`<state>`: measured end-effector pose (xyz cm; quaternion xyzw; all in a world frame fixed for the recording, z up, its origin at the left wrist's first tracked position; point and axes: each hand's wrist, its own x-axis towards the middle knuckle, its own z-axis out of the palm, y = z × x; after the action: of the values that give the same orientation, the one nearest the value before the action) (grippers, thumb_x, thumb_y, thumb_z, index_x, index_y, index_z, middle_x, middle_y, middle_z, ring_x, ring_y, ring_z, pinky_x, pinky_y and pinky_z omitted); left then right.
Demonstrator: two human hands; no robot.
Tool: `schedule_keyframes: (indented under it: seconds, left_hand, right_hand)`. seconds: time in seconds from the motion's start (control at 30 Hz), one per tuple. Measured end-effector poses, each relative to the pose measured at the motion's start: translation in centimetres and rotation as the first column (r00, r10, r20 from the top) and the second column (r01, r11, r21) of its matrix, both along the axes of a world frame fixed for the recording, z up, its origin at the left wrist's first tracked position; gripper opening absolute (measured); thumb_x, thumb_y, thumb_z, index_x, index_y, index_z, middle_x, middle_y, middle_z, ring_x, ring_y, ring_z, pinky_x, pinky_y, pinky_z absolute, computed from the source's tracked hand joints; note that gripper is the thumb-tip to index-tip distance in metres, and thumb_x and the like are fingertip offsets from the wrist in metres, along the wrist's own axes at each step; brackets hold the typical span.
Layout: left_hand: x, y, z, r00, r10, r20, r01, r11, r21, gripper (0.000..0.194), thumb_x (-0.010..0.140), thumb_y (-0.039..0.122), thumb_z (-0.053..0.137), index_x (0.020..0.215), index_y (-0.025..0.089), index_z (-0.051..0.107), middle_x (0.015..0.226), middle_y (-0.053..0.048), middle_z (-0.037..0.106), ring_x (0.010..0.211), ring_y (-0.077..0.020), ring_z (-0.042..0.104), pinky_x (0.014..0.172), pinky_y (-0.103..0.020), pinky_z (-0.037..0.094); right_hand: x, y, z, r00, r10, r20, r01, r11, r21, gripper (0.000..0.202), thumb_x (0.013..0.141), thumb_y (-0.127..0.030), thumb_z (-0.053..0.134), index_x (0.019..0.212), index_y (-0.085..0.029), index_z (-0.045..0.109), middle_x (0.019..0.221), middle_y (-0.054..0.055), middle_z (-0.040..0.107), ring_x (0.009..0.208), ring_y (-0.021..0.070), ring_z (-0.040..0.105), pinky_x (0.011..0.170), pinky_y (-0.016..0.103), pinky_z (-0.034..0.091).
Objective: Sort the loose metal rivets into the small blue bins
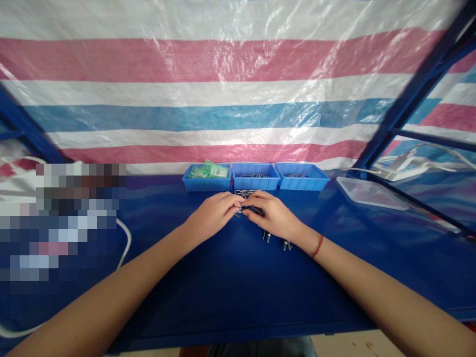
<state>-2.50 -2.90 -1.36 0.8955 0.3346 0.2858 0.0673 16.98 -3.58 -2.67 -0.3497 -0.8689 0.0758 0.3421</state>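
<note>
A: What do the metal pieces (257, 210) look like?

B: Small, slim and rod-like, some dark, some silvery and shiny. Their exact shape is too small to tell.

A: How many are there?

B: They overlap under the fingers, so no count is possible. Behind the hands lies one bunch of similar pieces (244, 192), also too crowded to count. Two little clusters of silvery pieces, a nearer cluster (287, 245) and a farther cluster (268, 237), lie on the table (223, 297). There are three blue bins: the left bin (206, 186) with green packets (211, 170), the middle bin (256, 183) and the right bin (303, 184), both with metal bits inside.

A: And where are the pieces relative to the hands?

B: Between and under the fingertips, in front of the bins. The person's right hand (273, 214) pinches the dark ones between thumb and curled fingers. The left hand (212, 213) has its fingertips drawn together beside a silvery end; whether it grips that cannot be told. Both clusters lie just below the right hand.
</note>
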Motion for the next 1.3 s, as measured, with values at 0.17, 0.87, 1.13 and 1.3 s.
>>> schedule_keyframes:
  seconds: [0.17, 0.87, 1.13, 1.3]
  left_hand:
    - [0.8, -0.8, 0.3, 0.985, -0.008, 0.174, -0.003, 0.998, 0.064, 0.015, 0.088, 0.016, 0.049, 0.096, 0.018, 0.061, 0.094, -0.004, 0.066, 0.088, -0.0152, 0.061, 0.082, -0.029, 0.049]
    - [1.8, -1.1, -1.2, 0.864, 0.175, 0.472, -0.118, 0.982, -0.147, 0.013, 0.086, 0.025, 0.054, 0.09, 0.017, 0.063, 0.089, -0.002, 0.069, 0.078, -0.013, 0.063, 0.073, -0.024, 0.049]
    - [1.7, -1.1, -1.2, 0.875, 0.175, 0.451, -0.132, 0.983, -0.125, 0.013, 0.084, 0.024, 0.056, 0.092, 0.018, 0.064, 0.09, -0.002, 0.069, 0.076, -0.0124, 0.063, 0.071, -0.023, 0.049]
    - [1.7, -0.9, -1.1, 0.874, 0.195, 0.444, -0.162, 0.981, -0.11, 0.011, 0.084, 0.023, 0.057, 0.091, 0.018, 0.064, 0.089, -0.002, 0.069, 0.076, -0.0125, 0.062, 0.07, -0.024, 0.049]
  right_hand:
    - [-0.3, -0.2, 0.1, 0.999, -0.005, -0.047, 0.005, 1.0, 0.001, 0.016, 0.085, -0.02, 0.052, 0.094, -0.02, 0.066, 0.093, 0.008, 0.062, 0.088, 0.0192, 0.058, 0.08, 0.033, 0.046]
    - [-0.9, -0.5, 0.6, 0.973, -0.009, -0.229, -0.016, 0.994, -0.107, 0.013, 0.086, -0.022, 0.053, 0.077, -0.018, 0.062, 0.079, 0.004, 0.063, 0.072, 0.014, 0.053, 0.067, 0.027, 0.043]
    - [-0.6, -0.2, 0.4, 0.959, -0.061, -0.276, 0.03, 0.993, -0.116, 0.009, 0.083, -0.022, 0.056, 0.079, -0.019, 0.063, 0.08, 0.003, 0.063, 0.072, 0.0139, 0.056, 0.065, 0.028, 0.044]
    - [-0.3, -0.2, 0.9, 0.932, -0.11, -0.345, 0.081, 0.992, -0.097, 0.009, 0.081, -0.023, 0.058, 0.082, -0.018, 0.065, 0.08, 0.003, 0.063, 0.069, 0.0134, 0.056, 0.062, 0.028, 0.044]
